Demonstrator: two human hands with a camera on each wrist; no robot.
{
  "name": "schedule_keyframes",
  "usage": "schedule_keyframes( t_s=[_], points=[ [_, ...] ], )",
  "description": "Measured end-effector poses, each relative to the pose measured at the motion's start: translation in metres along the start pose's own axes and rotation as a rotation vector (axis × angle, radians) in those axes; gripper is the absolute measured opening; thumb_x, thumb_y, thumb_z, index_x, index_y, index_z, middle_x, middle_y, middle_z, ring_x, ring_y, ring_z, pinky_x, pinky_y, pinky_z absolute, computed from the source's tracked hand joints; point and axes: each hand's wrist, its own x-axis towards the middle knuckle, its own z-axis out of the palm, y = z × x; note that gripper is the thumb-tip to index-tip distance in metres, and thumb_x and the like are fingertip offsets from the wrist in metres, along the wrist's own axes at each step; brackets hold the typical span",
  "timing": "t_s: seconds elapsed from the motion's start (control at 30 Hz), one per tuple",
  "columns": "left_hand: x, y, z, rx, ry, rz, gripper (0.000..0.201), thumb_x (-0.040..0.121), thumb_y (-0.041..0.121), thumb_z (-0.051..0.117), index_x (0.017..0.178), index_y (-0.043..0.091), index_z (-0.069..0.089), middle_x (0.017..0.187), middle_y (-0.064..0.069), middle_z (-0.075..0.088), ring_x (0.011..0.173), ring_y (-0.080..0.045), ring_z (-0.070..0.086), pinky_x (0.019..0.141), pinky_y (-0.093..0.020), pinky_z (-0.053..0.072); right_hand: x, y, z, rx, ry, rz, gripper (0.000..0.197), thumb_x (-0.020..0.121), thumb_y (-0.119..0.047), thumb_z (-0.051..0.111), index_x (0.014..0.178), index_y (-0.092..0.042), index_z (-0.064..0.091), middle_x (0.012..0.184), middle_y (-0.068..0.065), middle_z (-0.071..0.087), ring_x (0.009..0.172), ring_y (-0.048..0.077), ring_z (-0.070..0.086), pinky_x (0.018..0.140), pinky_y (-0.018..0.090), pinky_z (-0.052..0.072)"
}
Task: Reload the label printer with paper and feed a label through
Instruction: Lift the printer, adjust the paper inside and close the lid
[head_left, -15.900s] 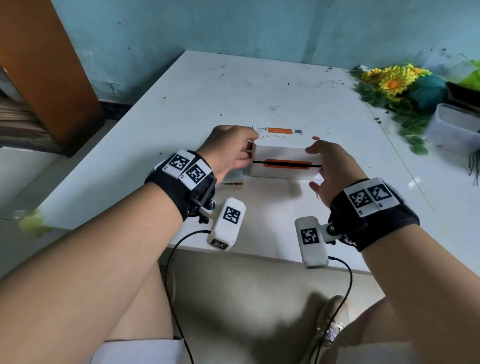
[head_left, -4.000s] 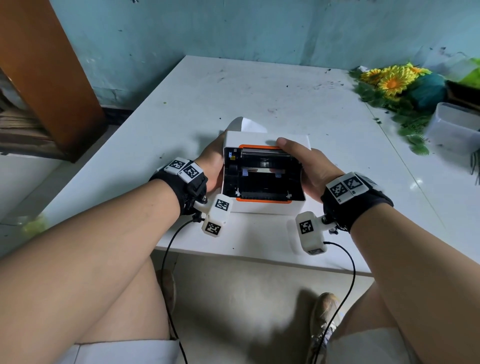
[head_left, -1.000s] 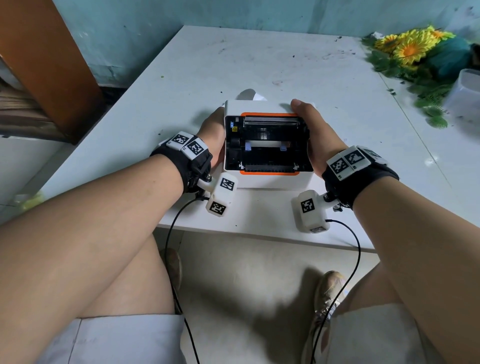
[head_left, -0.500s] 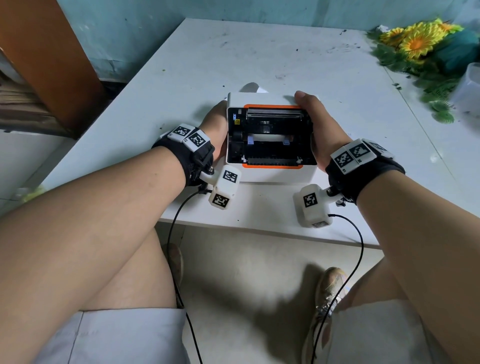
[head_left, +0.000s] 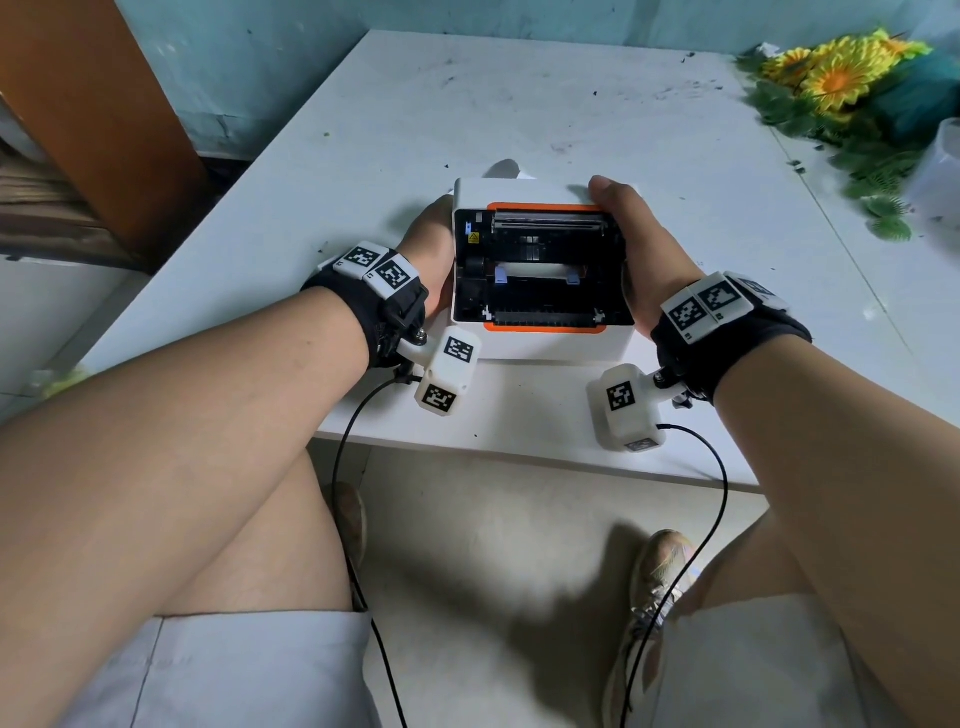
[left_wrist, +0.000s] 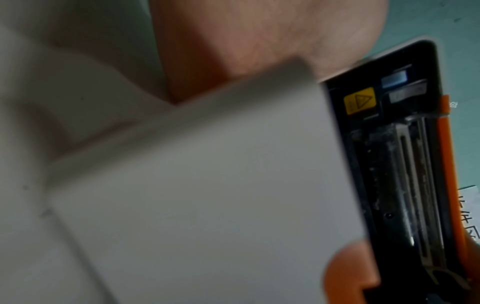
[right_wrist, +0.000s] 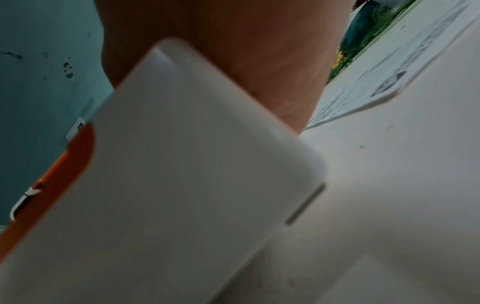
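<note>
The white label printer (head_left: 540, 345) with orange trim stands near the table's front edge, its lid open toward the back and its black inside showing. A white strip of paper (head_left: 535, 269) lies across the bay between two small blue guides. My left hand (head_left: 431, 244) grips the printer's left side, fingers hidden behind it. On the right side, my right hand (head_left: 639, 244) holds it with the thumb lying on the lid's top edge. The left wrist view shows my palm (left_wrist: 259, 41) against the white casing (left_wrist: 207, 185). In the right wrist view my right hand (right_wrist: 233, 51) wraps the casing (right_wrist: 168, 164).
A curled white paper (head_left: 506, 169) sticks up behind the printer. A printed sheet (right_wrist: 376, 82) lies on the table to the right. Artificial sunflowers (head_left: 841, 78) and a clear plastic tub (head_left: 940, 171) sit at the far right. The table's front edge (head_left: 519, 457) is close.
Long ago the printer was closed; now its lid is open and both hands hold its sides. Over the last second the hands and printer hardly moved; only the head view shifted.
</note>
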Motion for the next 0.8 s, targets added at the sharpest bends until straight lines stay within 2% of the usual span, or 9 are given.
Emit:
schedule_keyframes(
  t_s=[0.2, 0.3, 0.37, 0.47, 0.57, 0.63, 0.7, 0.73, 0.8],
  points=[
    [0.007, -0.003, -0.002, -0.039, 0.002, 0.003, 0.034, 0.102, 0.042, 0.044, 0.113, 0.016, 0.063, 0.107, -0.016, 0.065, 0.085, -0.032, 0.068, 0.067, -0.042, 0.065, -0.001, 0.000, 0.001, 0.000, 0.008, -0.004, 0.063, 0.076, -0.071, 0.069, 0.113, -0.020, 0.077, 0.124, 0.015, 0.078, 0.112, 0.039, 0.076, 0.095, 0.049, 0.063],
    [0.009, -0.004, -0.002, -0.035, -0.020, 0.006, 0.034, 0.095, 0.045, 0.048, 0.112, 0.018, 0.061, 0.109, -0.015, 0.063, 0.090, -0.033, 0.067, 0.075, -0.048, 0.065, -0.001, 0.000, 0.000, -0.004, -0.010, 0.005, 0.068, 0.074, -0.071, 0.070, 0.116, -0.019, 0.076, 0.117, 0.013, 0.081, 0.097, 0.034, 0.080, 0.089, 0.045, 0.063],
    [0.011, -0.004, -0.002, -0.041, -0.013, 0.014, 0.036, 0.097, 0.045, 0.048, 0.112, 0.017, 0.063, 0.109, -0.017, 0.064, 0.092, -0.034, 0.069, 0.077, -0.050, 0.065, -0.001, 0.000, -0.001, 0.001, -0.021, 0.007, 0.075, 0.073, -0.071, 0.070, 0.123, -0.016, 0.076, 0.121, 0.014, 0.080, 0.091, 0.031, 0.079, 0.087, 0.044, 0.063],
    [0.015, -0.005, -0.003, -0.063, -0.036, 0.002, 0.047, 0.098, 0.050, 0.053, 0.105, 0.007, 0.071, 0.100, -0.023, 0.070, 0.086, -0.038, 0.073, 0.077, -0.049, 0.066, 0.000, 0.001, -0.001, 0.013, -0.013, 0.007, 0.079, 0.077, -0.069, 0.070, 0.131, -0.012, 0.073, 0.131, 0.018, 0.074, 0.108, 0.040, 0.077, 0.097, 0.051, 0.062],
    [0.014, -0.004, -0.004, -0.053, -0.040, -0.016, 0.039, 0.098, 0.050, 0.051, 0.087, 0.015, 0.062, 0.080, -0.009, 0.063, 0.069, -0.030, 0.067, 0.074, -0.041, 0.063, 0.000, 0.000, 0.000, 0.010, -0.001, 0.005, 0.074, 0.076, -0.070, 0.071, 0.125, -0.015, 0.076, 0.131, 0.018, 0.074, 0.118, 0.041, 0.073, 0.102, 0.055, 0.059],
    [0.014, -0.004, -0.005, -0.018, -0.040, -0.011, 0.035, 0.096, 0.050, 0.051, 0.094, 0.016, 0.059, 0.085, -0.010, 0.062, 0.074, -0.029, 0.066, 0.079, -0.043, 0.062, 0.000, 0.000, 0.000, 0.005, -0.001, 0.003, 0.063, 0.078, -0.069, 0.070, 0.116, -0.018, 0.077, 0.128, 0.016, 0.076, 0.113, 0.038, 0.076, 0.099, 0.052, 0.061],
    [0.013, -0.005, -0.005, -0.014, -0.040, -0.005, 0.036, 0.094, 0.051, 0.053, 0.106, 0.018, 0.061, 0.100, -0.016, 0.063, 0.089, -0.035, 0.068, 0.093, -0.055, 0.060, -0.001, 0.000, 0.000, 0.006, -0.005, 0.001, 0.058, 0.080, -0.068, 0.069, 0.112, -0.020, 0.076, 0.125, 0.015, 0.078, 0.106, 0.035, 0.079, 0.095, 0.048, 0.063],
    [0.015, -0.005, -0.006, -0.008, -0.016, -0.003, 0.036, 0.096, 0.050, 0.052, 0.106, 0.017, 0.062, 0.100, -0.016, 0.064, 0.088, -0.035, 0.069, 0.092, -0.055, 0.061, -0.001, 0.000, 0.000, 0.006, -0.004, -0.001, 0.057, 0.081, -0.068, 0.069, 0.112, -0.020, 0.076, 0.125, 0.014, 0.078, 0.106, 0.034, 0.079, 0.095, 0.047, 0.063],
    [0.010, -0.002, -0.004, 0.011, 0.016, -0.002, 0.037, 0.102, 0.046, 0.047, 0.096, 0.014, 0.064, 0.085, -0.010, 0.067, 0.071, -0.031, 0.068, 0.073, -0.042, 0.064, -0.001, 0.000, 0.000, 0.003, 0.001, -0.005, 0.061, 0.078, -0.069, 0.070, 0.114, -0.020, 0.076, 0.127, 0.015, 0.077, 0.110, 0.036, 0.078, 0.097, 0.049, 0.062]
  ],
)
